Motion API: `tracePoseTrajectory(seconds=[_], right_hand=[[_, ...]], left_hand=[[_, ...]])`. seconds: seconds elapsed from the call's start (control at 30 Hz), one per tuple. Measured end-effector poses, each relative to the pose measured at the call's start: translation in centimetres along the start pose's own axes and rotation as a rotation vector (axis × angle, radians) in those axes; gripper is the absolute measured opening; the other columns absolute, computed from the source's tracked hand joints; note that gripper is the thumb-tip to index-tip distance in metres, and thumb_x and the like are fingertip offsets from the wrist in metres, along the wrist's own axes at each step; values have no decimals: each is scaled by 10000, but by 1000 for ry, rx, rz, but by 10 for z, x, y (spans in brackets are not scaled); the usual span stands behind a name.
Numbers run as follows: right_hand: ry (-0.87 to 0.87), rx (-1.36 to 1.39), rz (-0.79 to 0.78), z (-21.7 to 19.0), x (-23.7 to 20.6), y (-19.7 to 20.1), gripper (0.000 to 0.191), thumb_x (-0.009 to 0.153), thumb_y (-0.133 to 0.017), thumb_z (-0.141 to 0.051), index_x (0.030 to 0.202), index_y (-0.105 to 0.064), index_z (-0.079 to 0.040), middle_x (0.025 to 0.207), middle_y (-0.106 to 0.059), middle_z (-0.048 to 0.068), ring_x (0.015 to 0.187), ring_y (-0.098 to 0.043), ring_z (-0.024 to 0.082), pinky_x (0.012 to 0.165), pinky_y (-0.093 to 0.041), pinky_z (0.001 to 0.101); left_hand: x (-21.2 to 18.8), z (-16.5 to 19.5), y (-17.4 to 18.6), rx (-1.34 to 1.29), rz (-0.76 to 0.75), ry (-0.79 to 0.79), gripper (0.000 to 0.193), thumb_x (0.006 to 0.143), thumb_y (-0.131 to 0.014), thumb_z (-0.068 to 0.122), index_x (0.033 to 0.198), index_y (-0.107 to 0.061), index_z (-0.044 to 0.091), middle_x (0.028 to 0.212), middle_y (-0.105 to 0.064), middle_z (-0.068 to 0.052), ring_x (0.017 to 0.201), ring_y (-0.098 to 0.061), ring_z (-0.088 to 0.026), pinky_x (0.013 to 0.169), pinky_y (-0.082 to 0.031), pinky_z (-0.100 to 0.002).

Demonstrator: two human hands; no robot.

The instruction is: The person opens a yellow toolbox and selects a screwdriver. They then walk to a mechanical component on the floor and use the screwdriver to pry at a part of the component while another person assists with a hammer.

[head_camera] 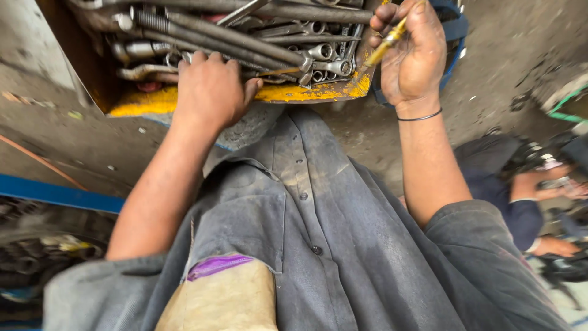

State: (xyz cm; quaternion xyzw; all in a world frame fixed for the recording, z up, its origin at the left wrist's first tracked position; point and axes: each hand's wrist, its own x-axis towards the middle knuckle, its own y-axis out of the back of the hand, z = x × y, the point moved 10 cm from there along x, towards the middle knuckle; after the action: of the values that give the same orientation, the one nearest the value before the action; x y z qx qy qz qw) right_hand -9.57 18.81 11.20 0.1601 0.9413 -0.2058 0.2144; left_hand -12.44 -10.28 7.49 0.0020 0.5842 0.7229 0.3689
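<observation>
Your left hand [211,89] is buried knuckles-up in the worn yellow-painted metal tool tray [294,93], fingers curled down among the grimy steel wrenches and sockets [318,58] and the long grey steel rods [220,34] that lie across them. The fingertips are hidden behind the back of the hand, so I cannot tell whether that grip has closed on a tool or is only feeling through the pile. Since you are rummaging by touch, lift the long rods aside rather than dragging a wrench out from under them; the pile is tangled and one pull will likely shift several pieces.

The tray sits right in front of your chest, just above the grey, dusty button-up work shirt [318,233], with its yellow lip nearest you. Keep your wrist above that lip so loose pieces stay inside.

Your right hand [413,55] is closed around a slim yellow-handled tool [387,43], probably a screwdriver, its tip angled down toward the tray's right corner. That grip looks firm; keep the point turned away from your left fingers while they search.

At far right, another person's arms [539,184] are working low down, well apart from you.
</observation>
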Motion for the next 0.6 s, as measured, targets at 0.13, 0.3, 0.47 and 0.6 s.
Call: tracePoseTrajectory(seconds=[0.13,0.3,0.47,0.6], right_hand=[[-65,197,6,-5,13,-10,184,1084,-585,-264,1064,-598,-82,840,-609,35,766,-606,164,693,-515,325],[49,-355,-29,-25,17,-40,197,1029,-655,-259,954,-624,-80,661,-513,-21,549,-457,78,519,-369,281],[258,-733,-115,-48,8,-76,264,1059,-675,-259,925,-662,-32,782,-618,-14,756,-535,58,676,-457,260],[199,-827,-74,-43,2,-74,262,992,-684,-267,884,-679,-28,729,-659,-1,691,-571,61,626,-467,255]], left_hand=[[-3,-14,44,-342,248,-30,276,959,-719,324,1050,-744,64,975,-696,-153,919,-652,-377,781,-516,-499],[21,-35,96,-644,524,46,143,987,-693,148,1101,-692,62,1031,-702,-112,977,-705,-293,875,-553,-401],[66,-19,154,-707,852,-76,202,1015,-695,163,1158,-640,31,1079,-675,-131,999,-678,-291,878,-555,-377],[128,-38,171,-753,1001,26,320,1025,-708,284,1137,-629,-5,1003,-662,-109,882,-657,-235,821,-544,-355]])
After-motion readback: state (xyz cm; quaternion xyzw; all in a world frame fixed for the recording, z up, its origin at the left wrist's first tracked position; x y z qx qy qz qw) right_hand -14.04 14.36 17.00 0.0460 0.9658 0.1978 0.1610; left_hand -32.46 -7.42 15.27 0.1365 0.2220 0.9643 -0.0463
